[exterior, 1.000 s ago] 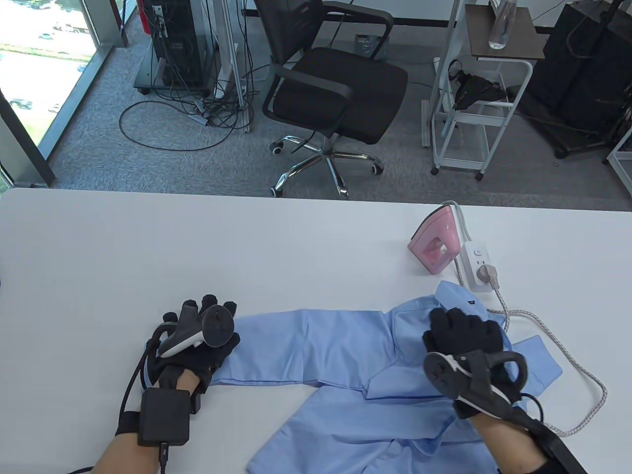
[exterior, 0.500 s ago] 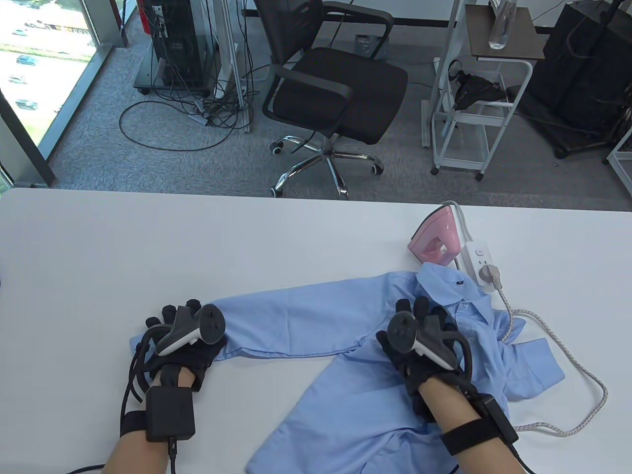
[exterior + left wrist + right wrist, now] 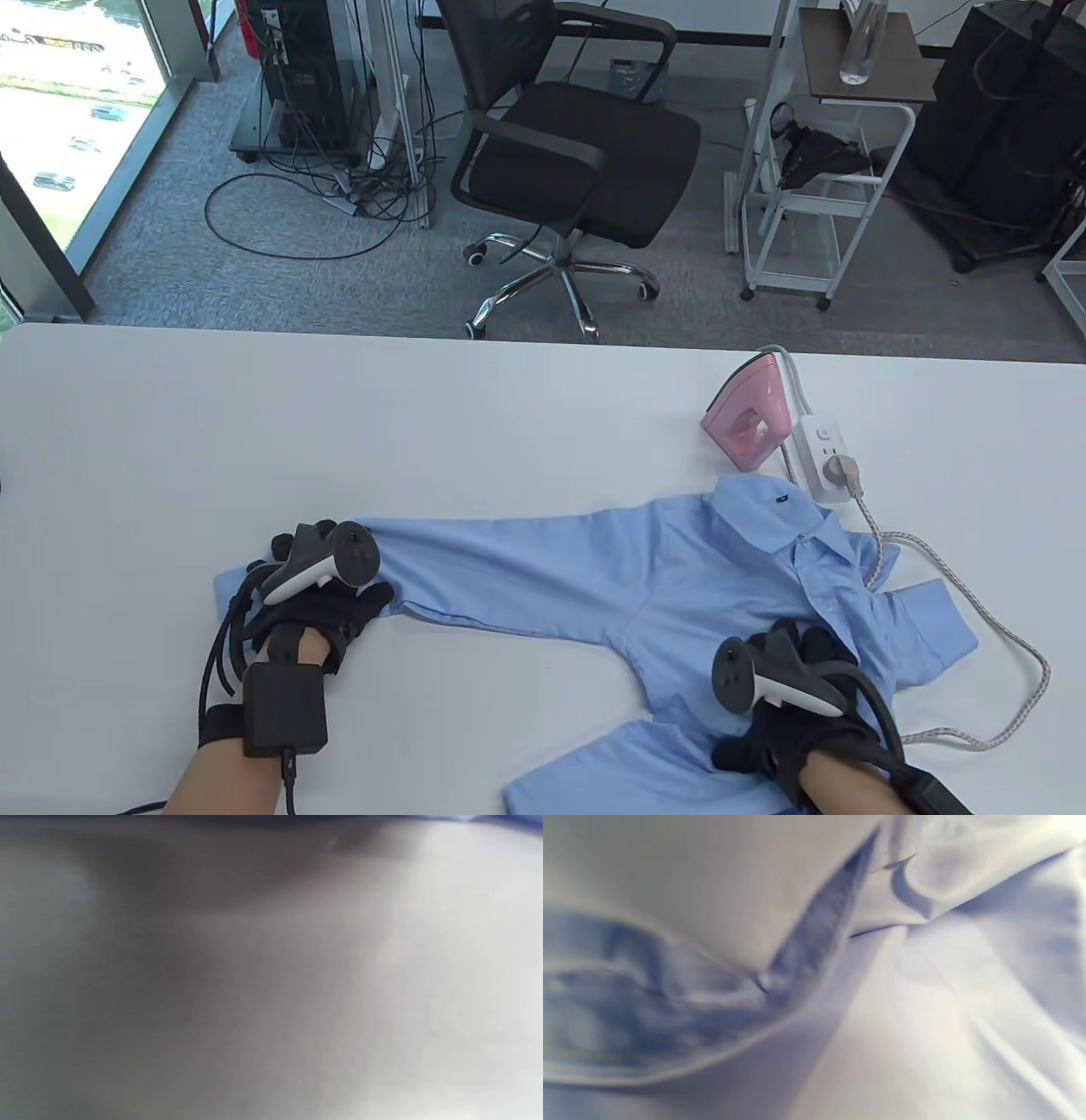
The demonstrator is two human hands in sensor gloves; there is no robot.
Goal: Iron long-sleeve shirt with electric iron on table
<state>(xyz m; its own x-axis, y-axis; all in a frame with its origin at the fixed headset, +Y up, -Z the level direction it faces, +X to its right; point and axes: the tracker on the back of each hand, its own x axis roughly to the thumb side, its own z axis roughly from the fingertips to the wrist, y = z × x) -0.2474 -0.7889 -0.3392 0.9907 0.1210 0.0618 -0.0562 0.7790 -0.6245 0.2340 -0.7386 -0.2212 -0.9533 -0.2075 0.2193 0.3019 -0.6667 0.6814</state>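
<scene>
Shirt (image 3: 679, 586) newly spread, hands (image 3: 318, 607) atop

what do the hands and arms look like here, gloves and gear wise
Both the left hand and right hand wear black sensor gloves with a black-and-white tracker on the back. Forearms are bare. The left wrist carries a black box on a strap, with black cables looping off it; the right has a black strap and cable too.

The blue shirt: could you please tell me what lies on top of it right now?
Both hands rest on the blue shirt: the left hand at the sleeve end, the right hand on the body. The fabric beneath them is hidden.
</scene>
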